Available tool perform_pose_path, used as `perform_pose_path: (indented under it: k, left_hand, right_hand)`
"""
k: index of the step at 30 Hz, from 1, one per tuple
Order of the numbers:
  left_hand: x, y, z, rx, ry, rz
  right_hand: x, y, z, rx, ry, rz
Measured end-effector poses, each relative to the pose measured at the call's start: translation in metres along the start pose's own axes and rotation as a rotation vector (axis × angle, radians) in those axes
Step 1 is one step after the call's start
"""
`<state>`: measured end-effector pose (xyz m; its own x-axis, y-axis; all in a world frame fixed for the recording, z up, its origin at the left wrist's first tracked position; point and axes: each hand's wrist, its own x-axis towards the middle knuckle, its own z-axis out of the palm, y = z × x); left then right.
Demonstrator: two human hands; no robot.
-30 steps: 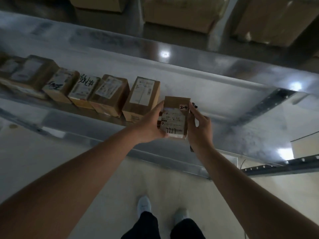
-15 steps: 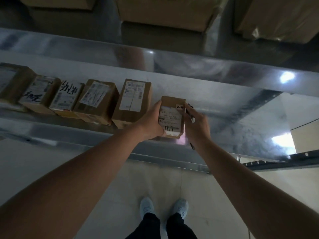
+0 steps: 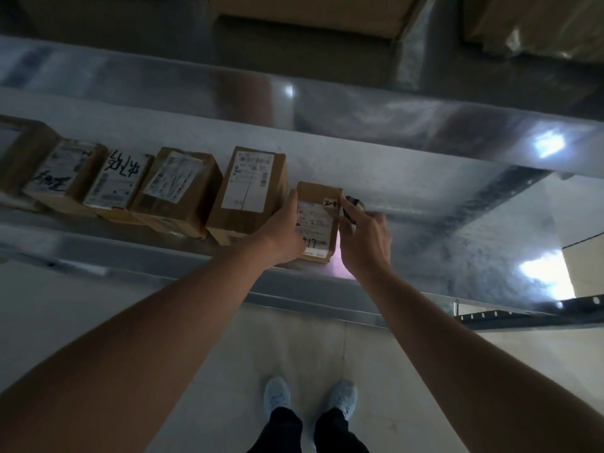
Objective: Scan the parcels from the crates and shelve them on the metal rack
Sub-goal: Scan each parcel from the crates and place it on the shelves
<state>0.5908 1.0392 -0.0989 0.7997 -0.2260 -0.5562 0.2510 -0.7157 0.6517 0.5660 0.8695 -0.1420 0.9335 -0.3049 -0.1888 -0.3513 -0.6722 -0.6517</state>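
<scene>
Parcel (image 3: 316,220) stands at the shelf (image 3: 425,204) edge, ending the row, gripped by left hand (image 3: 283,228); right hand (image 3: 364,238) pinches a dark marker (image 3: 352,206). Likely light, stiff cardboard; hold its sides.

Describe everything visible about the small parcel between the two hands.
The parcel is a small brown cardboard box with a white printed label on its upper face, handwritten dark digits near the label's bottom and a mark at its top right corner. It sits on the metal shelf, at the right end of a row of boxes, beside a taller box. The left hand grips its left side; the right hand, holding a dark object, touches its right edge.
</scene>
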Motion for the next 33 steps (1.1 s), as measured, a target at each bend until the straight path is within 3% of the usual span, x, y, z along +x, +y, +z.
perform_pose_path:
  k: [14, 24, 33]
  left_hand:
    - [-0.024, 0.026, 0.003, 0.193, 0.218, 0.132]
    - [-0.091, 0.064, -0.016, 0.465, 0.333, 0.322]
    - [-0.154, 0.084, -0.018, 0.718, 0.279, 0.488]
  right_hand:
    - [-0.015, -0.016, -0.035, 0.014, 0.049, -0.052]
    - [-0.061, -0.033, -0.110, -0.304, 0.049, -0.324]
    - [-0.151, -0.040, -0.152, -0.267, 0.201, -0.212]
